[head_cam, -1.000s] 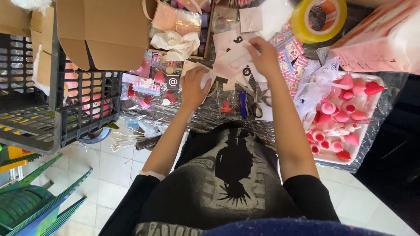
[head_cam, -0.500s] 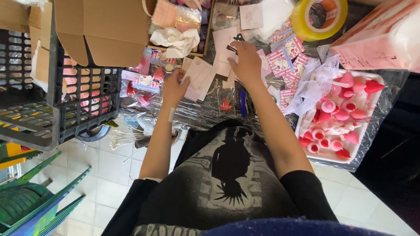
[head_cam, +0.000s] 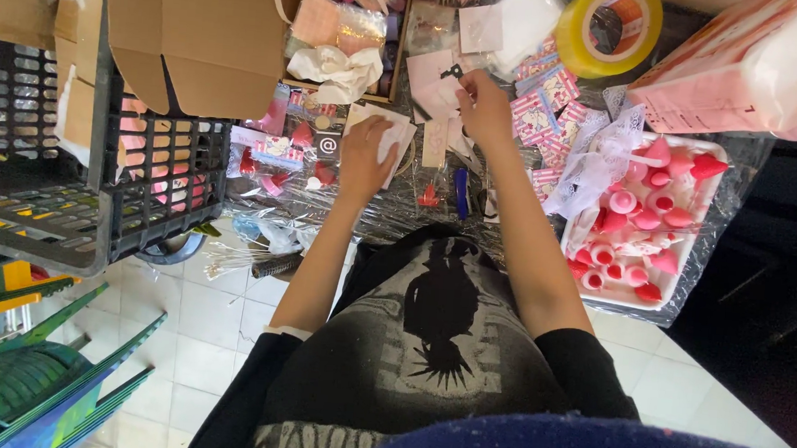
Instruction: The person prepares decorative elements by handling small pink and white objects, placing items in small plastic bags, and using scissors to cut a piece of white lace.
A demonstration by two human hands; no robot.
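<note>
Since 0.5 s ago, both hands have shifted slightly. At frame centre, the left hand (head_cam: 366,158) lies fingers together on a white paper card (head_cam: 392,139); above it, the right hand (head_cam: 485,108) pinches a small dark clip (head_cam: 452,70), left of the white tray (head_cam: 700,240).

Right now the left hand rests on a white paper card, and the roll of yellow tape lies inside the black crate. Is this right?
Not quite. The head view shows the roll of yellow tape on the cluttered table, far from the black crate. The left hand does rest on the white paper card.
</note>
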